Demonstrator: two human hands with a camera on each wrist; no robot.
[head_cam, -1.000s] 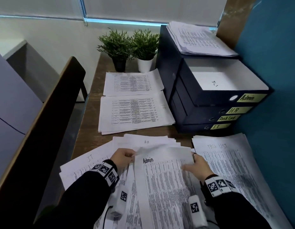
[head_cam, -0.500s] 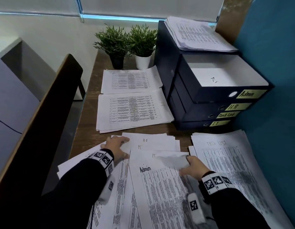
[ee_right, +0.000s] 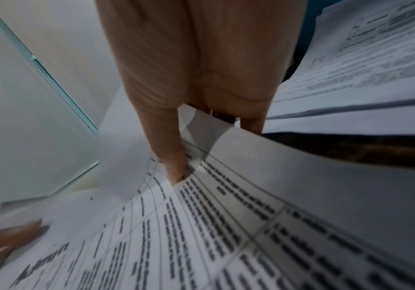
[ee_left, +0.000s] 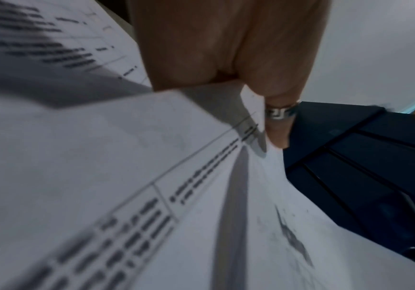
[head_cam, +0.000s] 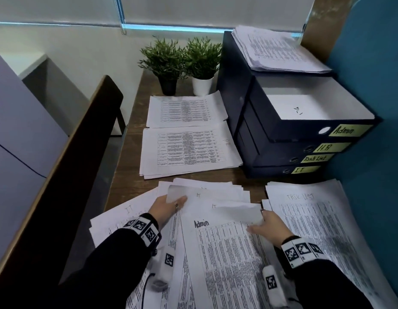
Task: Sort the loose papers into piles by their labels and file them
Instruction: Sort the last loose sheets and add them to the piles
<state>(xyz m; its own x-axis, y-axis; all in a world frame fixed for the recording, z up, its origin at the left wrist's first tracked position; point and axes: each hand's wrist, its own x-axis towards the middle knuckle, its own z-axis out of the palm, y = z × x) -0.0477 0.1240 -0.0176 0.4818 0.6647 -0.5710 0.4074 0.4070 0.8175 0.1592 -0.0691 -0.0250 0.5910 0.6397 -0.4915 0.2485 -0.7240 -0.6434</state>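
Observation:
A printed sheet headed Admin (head_cam: 227, 253) lies on top of the loose papers at the desk's near edge. My right hand (head_cam: 262, 224) pinches its folded top right corner; in the right wrist view the thumb (ee_right: 174, 157) presses that corner of the Admin sheet (ee_right: 226, 225). My left hand (head_cam: 169, 204) reaches past it and holds the corner of a loose sheet (head_cam: 193, 195) marked IT, which covers the fingertips. In the left wrist view a ringed finger (ee_left: 279, 117) lies along that sheet's edge. Navy file boxes (head_cam: 282, 134) labelled Admin, HR, Task List and IT stand stacked at the right.
A Task List pile (head_cam: 316, 219) lies at the right, an IT pile (head_cam: 126, 210) at the left, and two more piles (head_cam: 189, 150) (head_cam: 184, 110) lie further back. Papers (head_cam: 278, 50) rest on the boxes. Two potted plants (head_cam: 184, 63) stand behind. A blue partition (head_cam: 371, 85) bounds the right.
My left hand left the Admin sheet's top left corner and moved forward to the loose sheets beyond it. The Admin sheet settled flatter. My right hand kept its hold on the folded corner.

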